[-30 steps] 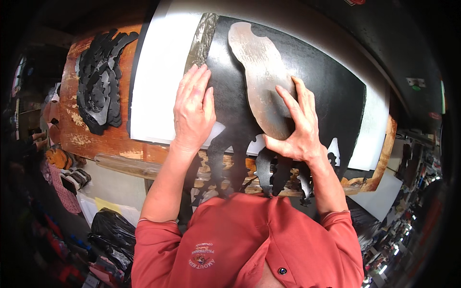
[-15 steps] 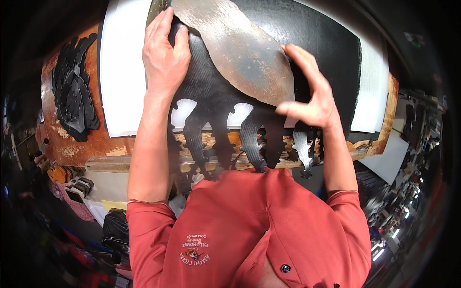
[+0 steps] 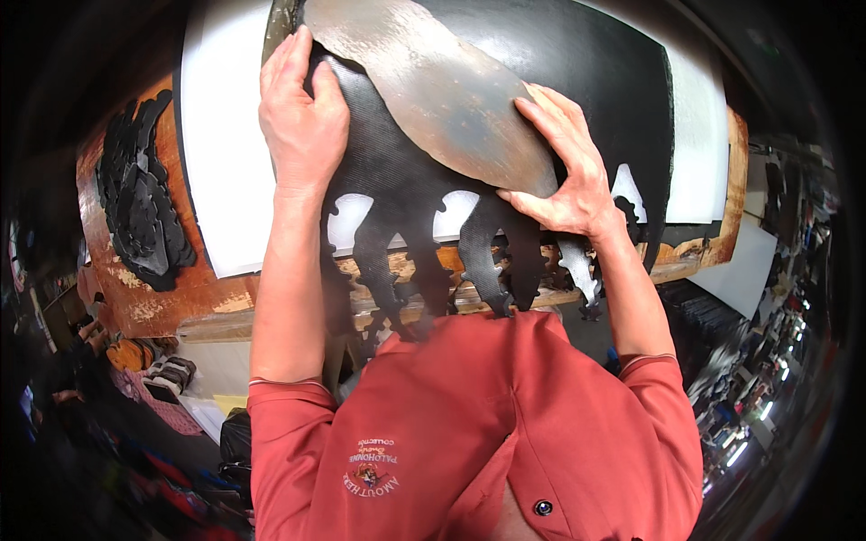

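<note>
Dim, cluttered workroom edges curve around my scuffed reddish-brown wooden table [image 3: 221, 302], where a broad white sheet [image 3: 221, 153] lies beneath a large black textured sheet [image 3: 613, 68]. On that black sheet rests a flat, wavy-edged, brownish-grey plate [image 3: 451, 104] with a dull metallic sheen, set aslant, its far end at the top of my view and its rounded near end toward my right. My left hand [image 3: 307, 122] lies unclenched by the plate's far left end, fingers long and together, thumb held apart; whether its fingertips press the plate or only the sheet beside it, I can't quite tell. My right hand [image 3: 573, 167] is spread around the near end, fingers along the plate's right edge and thumb at its lower rim. Below the plate, the black sheet's near edge is cut into jagged hanging strips [image 3: 483, 261] that reach past the table edge toward my red shirt [image 3: 451, 397]. Off to my left sits a heap of black offcuts [image 3: 144, 194] on the bare wood.
</note>
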The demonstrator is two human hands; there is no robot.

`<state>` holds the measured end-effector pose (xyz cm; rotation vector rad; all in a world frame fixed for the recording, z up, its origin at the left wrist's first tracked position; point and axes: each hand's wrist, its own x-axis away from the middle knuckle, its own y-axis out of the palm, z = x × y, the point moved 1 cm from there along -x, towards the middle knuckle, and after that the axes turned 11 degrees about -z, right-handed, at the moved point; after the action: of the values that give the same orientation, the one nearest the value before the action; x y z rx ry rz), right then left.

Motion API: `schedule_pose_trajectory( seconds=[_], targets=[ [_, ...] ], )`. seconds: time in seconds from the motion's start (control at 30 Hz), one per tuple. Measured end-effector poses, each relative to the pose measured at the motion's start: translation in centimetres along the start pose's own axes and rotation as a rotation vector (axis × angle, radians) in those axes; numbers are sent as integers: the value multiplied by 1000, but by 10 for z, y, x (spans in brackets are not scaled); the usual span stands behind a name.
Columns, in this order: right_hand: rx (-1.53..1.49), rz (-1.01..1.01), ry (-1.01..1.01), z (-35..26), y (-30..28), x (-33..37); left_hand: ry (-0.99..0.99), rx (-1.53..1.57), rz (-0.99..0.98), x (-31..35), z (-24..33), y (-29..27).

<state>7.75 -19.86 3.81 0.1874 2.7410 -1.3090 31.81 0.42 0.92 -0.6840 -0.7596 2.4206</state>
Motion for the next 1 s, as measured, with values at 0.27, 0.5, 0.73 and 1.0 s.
schedule_pose_trajectory(
  seconds=[0.27,0.5,0.73,1.0],
  targets=[
    [-191,155,103,8,-11,34,-77,64,-15,21,22,-22],
    [121,405,58,-8,14,79,-164,346,-476,169,115,-29],
    [-78,488,53,-7,9,77,391,-5,-215,206,91,15],
    [-99,1220,221,58,-164,155,389,-45,-151,206,86,16]
  ],
)
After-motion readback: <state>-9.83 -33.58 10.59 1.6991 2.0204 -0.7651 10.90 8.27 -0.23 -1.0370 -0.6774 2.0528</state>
